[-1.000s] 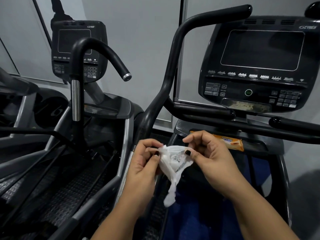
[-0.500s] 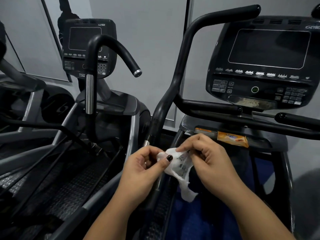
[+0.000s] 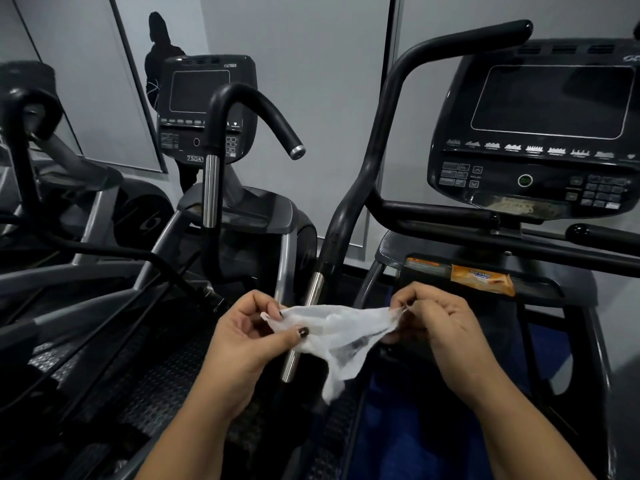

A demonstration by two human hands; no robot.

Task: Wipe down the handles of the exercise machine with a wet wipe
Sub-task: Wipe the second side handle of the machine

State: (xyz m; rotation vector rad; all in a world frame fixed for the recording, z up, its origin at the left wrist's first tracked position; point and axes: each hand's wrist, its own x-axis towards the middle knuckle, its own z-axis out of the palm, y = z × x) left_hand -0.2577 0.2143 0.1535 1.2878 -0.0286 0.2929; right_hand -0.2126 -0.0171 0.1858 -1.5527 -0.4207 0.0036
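so half a sec ago the wet wipe (image 3: 339,330) was a scrunched wad between the hands, now it's pulled out wide and the hands sit further apart. left hand (image 3: 249,337) pinches one end, right hand (image 3: 440,327) pinches the other, and a tail droops below. it hangs across the chrome lower end of the black handle (image 3: 377,147), hiding part of it. an orange packet (image 3: 483,282) lies on the ledge under the console (image 3: 540,133), and the next machine's hooked handle (image 3: 242,98) stands left
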